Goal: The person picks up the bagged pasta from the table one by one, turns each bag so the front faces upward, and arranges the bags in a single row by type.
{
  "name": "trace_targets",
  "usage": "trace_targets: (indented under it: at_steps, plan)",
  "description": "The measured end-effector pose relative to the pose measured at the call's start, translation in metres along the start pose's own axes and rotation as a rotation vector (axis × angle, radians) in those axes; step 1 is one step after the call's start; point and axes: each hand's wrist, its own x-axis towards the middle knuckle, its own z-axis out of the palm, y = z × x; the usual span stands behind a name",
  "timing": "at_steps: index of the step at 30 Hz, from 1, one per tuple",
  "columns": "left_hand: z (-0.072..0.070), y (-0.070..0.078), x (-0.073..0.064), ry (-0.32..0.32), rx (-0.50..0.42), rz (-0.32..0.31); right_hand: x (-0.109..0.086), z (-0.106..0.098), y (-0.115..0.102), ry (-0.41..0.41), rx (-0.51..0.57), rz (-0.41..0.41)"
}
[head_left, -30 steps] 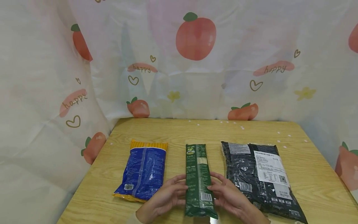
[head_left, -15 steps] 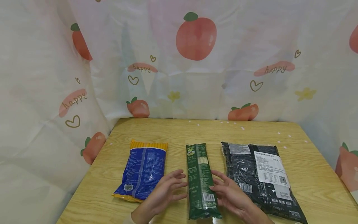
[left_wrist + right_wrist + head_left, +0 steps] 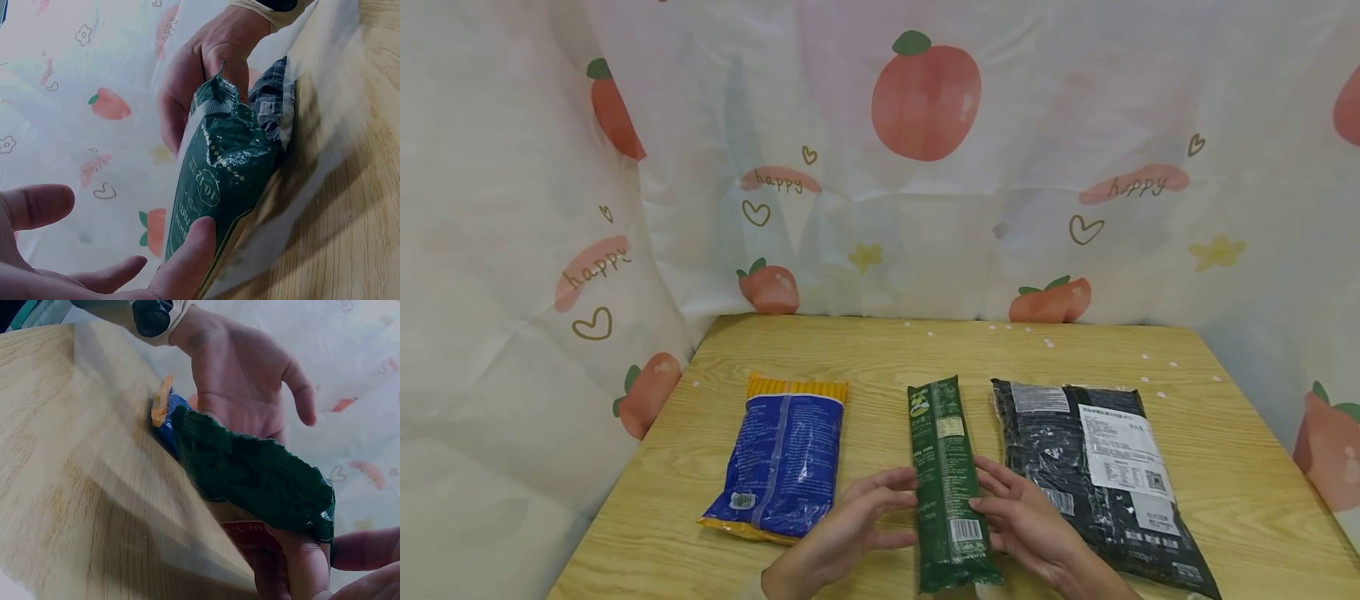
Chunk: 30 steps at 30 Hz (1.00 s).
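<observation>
A long green spaghetti packet (image 3: 943,475) stands slanted over the near middle of the table, its barcode end toward me. My right hand (image 3: 1026,521) grips its right edge, some fingers passing behind it. On the other side my left hand (image 3: 861,521) has its fingers extended, fingertips right at the packet's left edge. In the left wrist view one left fingertip overlaps the printed side of the packet (image 3: 219,150). The right wrist view shows the left hand's open palm (image 3: 240,381) beyond the packet's crimped end (image 3: 256,469); right fingers press against the packet from below.
To the left lies a blue bag (image 3: 786,458) with yellow ends. A larger black bag (image 3: 1052,450) with white labels lies on the right, close to the right hand. The wooden table (image 3: 880,350) backs onto a fruit-print curtain (image 3: 880,225).
The packet has shifted slightly right and leans a little more. My left hand came off its left edge, then moved back right to it. My right hand has kept its grip.
</observation>
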Motion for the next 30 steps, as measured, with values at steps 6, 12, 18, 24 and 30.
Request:
trace_targets:
  at_steps: [6,12,18,24,30]
  plan:
    - [0.004,-0.005,0.002,-0.001,0.0,-0.004,0.0,0.0,-0.002,0.006,-0.005,-0.007]
    - [0.007,-0.008,0.004,-0.014,-0.017,0.007,-0.001,0.002,-0.007,-0.002,0.006,-0.02]
    - [0.009,-0.009,0.007,-0.011,-0.033,-0.013,-0.003,0.009,-0.01,0.032,-0.039,-0.038]
    - [0.009,-0.011,0.008,-0.01,-0.054,-0.026,-0.003,0.016,-0.013,0.069,-0.103,-0.07]
    - [0.011,-0.015,0.009,0.01,-0.048,-0.004,-0.002,0.022,-0.014,0.107,-0.203,-0.109]
